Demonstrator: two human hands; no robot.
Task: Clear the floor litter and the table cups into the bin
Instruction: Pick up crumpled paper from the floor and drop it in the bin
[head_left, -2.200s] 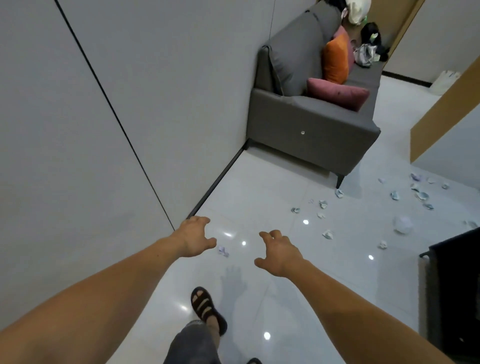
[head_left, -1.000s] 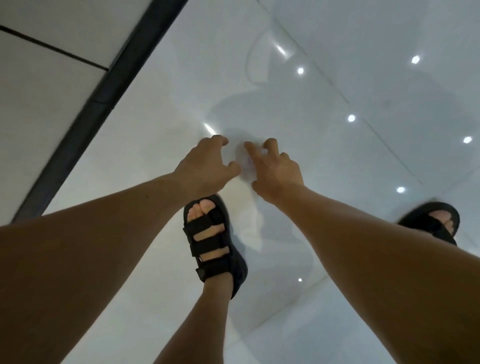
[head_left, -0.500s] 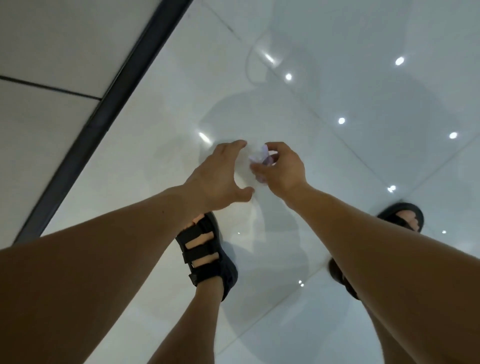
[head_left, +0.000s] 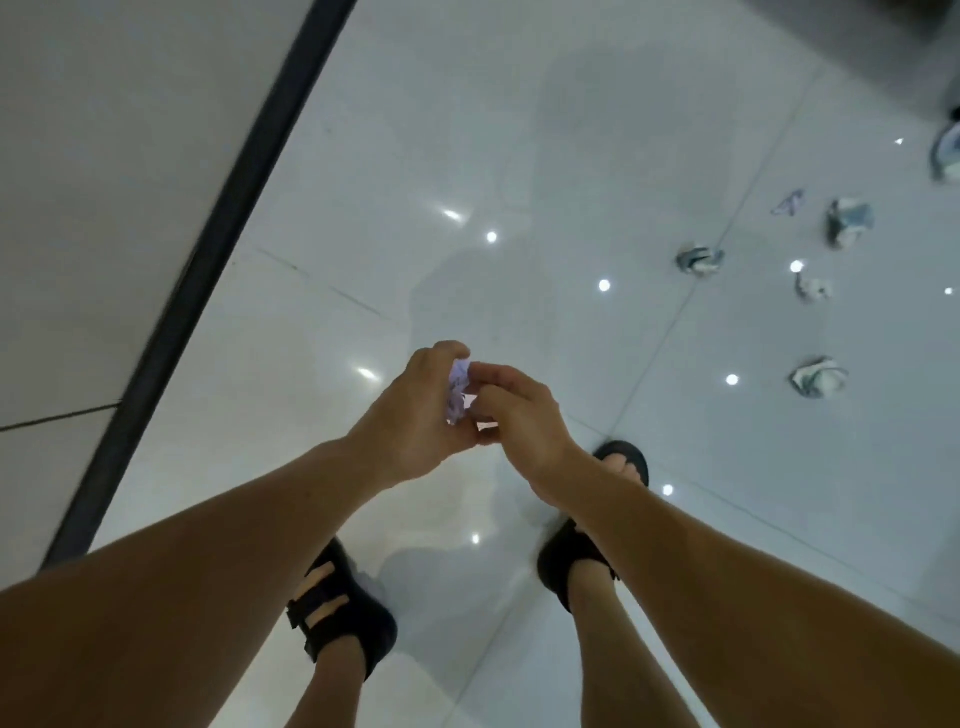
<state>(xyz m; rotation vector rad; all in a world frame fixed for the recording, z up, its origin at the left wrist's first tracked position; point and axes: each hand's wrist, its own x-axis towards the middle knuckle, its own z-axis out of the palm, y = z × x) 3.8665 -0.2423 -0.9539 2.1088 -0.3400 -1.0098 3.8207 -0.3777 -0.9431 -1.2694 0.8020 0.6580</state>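
A small crumpled scrap of pale purple-white paper (head_left: 458, 391) is held above the glossy white floor, between both hands. My left hand (head_left: 415, 415) curls its fingers round the scrap from the left. My right hand (head_left: 519, 415) pinches it from the right with fingertips and thumb. Several more crumpled paper scraps lie on the floor to the right: one (head_left: 820, 378) nearest, one (head_left: 700, 259) farther, one (head_left: 849, 221) beyond, and a small one (head_left: 813, 287). The bin and the cups are out of view.
A grey wall with a black skirting strip (head_left: 208, 260) runs along the left. My feet in black sandals (head_left: 345, 616) (head_left: 587, 545) stand on the floor tiles below the hands. A dark object shows at the top right corner.
The right hand lifted the scrap off the floor; the left hand closed in and now also grips it. The view tilted up, bringing the other scraps into sight at right.
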